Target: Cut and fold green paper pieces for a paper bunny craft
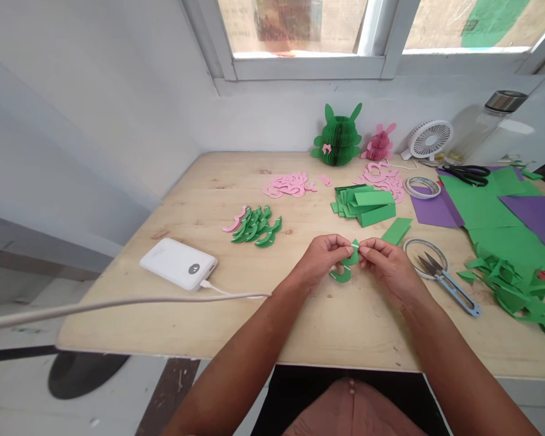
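Note:
A curved green paper piece [341, 274] with small white strips hangs between my two hands above the wooden table. My left hand [326, 257] pinches its upper left side between thumb and fingers. The fingertips of my right hand [381, 260] are pressed together at the piece's upper right edge. Beyond the hands lie a single green paper strip [397, 231] and a stack of folded green paper [366, 204]. To the left, curved green pieces [257, 225] with white strips lie in a group beside a few pink ones [235, 221].
A white power bank [178, 263] with a cable sits at left. Blue snips [456, 292] rest across a tape roll [409, 245] at right, near green scraps [513, 284]. Behind stand green [340, 142] and pink [379, 145] paper figures, a fan [430, 139] and a bottle [479, 130].

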Tool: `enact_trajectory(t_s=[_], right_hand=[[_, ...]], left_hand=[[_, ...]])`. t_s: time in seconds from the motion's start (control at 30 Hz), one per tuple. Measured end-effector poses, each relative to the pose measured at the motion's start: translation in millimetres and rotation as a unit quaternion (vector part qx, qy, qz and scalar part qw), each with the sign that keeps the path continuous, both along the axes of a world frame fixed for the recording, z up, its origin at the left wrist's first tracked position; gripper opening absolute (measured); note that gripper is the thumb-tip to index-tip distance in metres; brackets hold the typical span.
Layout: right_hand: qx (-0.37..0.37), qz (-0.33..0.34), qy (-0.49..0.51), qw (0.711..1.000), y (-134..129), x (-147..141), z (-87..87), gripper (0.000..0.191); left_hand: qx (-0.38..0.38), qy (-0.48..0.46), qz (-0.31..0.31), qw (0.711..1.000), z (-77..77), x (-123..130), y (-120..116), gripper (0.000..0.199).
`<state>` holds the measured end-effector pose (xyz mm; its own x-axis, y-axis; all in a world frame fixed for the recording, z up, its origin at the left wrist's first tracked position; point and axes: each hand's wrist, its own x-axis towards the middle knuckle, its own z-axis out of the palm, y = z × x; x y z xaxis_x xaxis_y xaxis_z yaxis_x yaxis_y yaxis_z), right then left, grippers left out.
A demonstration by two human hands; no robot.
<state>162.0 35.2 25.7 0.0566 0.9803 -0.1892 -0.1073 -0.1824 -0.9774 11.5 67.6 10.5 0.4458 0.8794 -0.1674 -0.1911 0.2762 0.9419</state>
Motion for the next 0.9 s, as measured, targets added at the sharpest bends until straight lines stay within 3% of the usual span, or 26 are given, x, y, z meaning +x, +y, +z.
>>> enact_trajectory(t_s=[0.9], right_hand=[[0.021,-0.006,-0.028,0.999,0.5,-0.8,-0.7,0.035]], left_hand=[[-0.012,-0.008,0.001,1.000,1.9,0.1,-2.6,0.022]])
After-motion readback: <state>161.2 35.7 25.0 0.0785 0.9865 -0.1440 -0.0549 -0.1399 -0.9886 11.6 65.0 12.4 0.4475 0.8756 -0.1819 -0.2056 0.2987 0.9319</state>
